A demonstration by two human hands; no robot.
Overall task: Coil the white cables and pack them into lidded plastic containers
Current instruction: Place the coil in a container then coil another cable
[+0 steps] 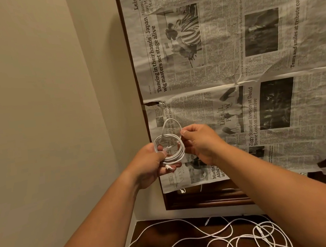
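The left hand (151, 166) is raised in front of the chest, its fingers and thumb curled round a coil of white cable (170, 150), gripping the lower side of the bundle. A plug (169, 168) at one cable end sticks out below the coil, lying against the left fingers. The right hand (199, 143) is just beside it, thumb and fingertips pinching a single loop that stands up above the coil's other turns. Behind both hands, sheets of newspaper (221, 54) are spread over a dark wooden frame (204, 202) on the beige wall (42, 97); what the frame holds is covered, possibly a mirror. Below the arms, loose white cables (244, 238) lie tangled and overlapping on the dark desk (148, 246), well apart from the held coil.
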